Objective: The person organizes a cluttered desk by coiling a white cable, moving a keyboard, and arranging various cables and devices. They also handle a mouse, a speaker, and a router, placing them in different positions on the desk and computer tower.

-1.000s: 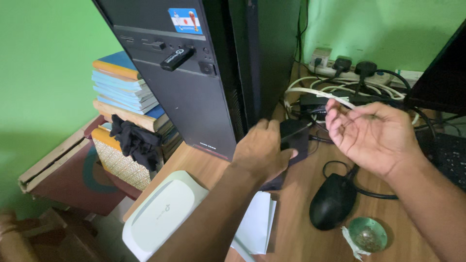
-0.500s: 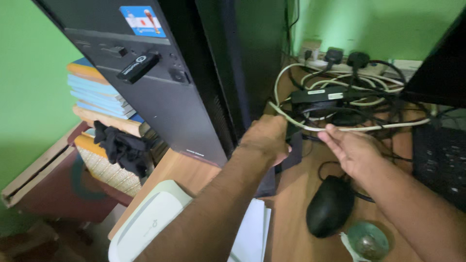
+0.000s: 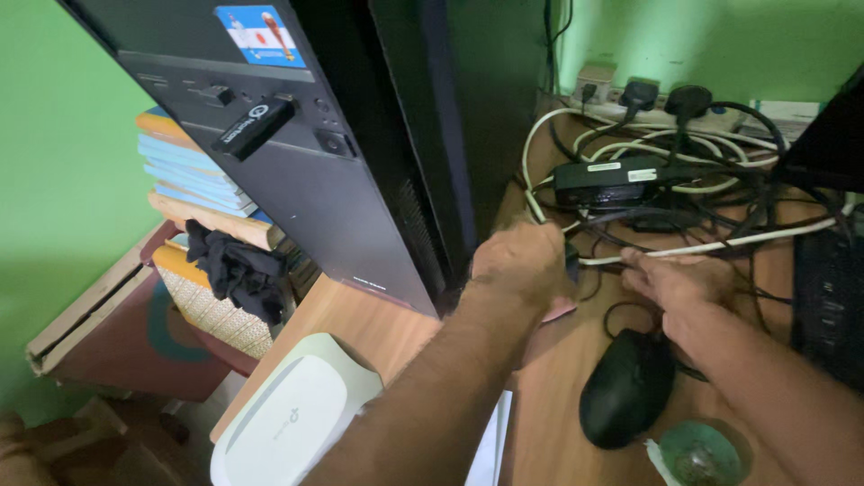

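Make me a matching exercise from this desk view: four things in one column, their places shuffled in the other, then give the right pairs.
Things:
1. black mouse
2. white router
3. black cloth
4. black power adapter

Places:
A. draped over the stack of books
B. among the tangled cables at the back of the desk, near the power strip
C. at the desk's near left corner, in front of the computer tower
D. on the desk just below the right hand

Pairs: 1-D, 2-C, 3-A, 4-B
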